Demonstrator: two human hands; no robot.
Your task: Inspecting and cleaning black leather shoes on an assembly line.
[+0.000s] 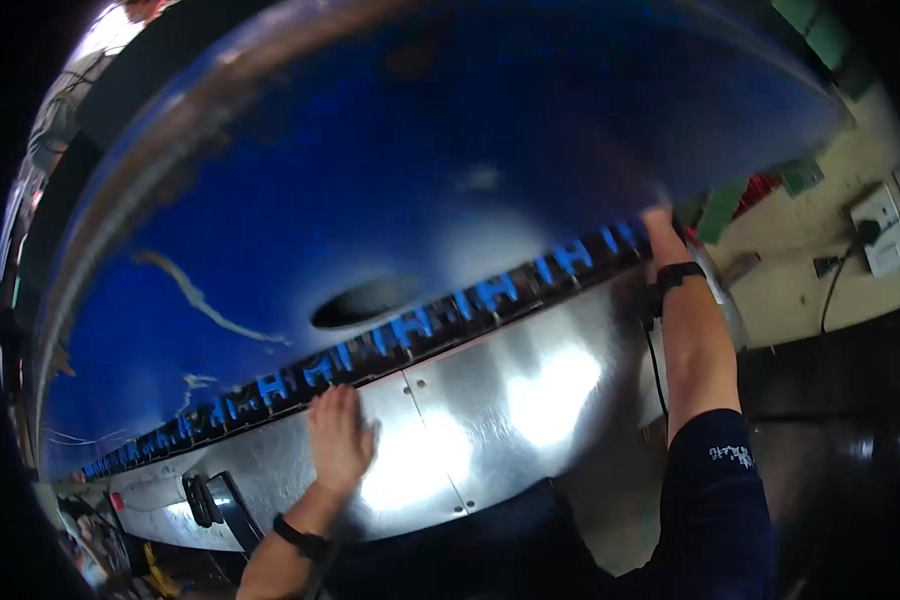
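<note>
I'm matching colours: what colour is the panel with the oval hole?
The panel is mostly blue; head view.

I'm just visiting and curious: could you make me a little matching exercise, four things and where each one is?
Things:
1. Bare left hand with black wristband
2. Bare right hand with black wristband
3. Dark oval opening
4. Black electrical plug

Places:
A. At the right end of the long blue-and-black toothed strip
B. In the white rectangular wall socket
C. Over the shiny silver metal surface
D. In the large glossy blue panel

Right pairs: 1-C, 2-A, 3-D, 4-B
</note>
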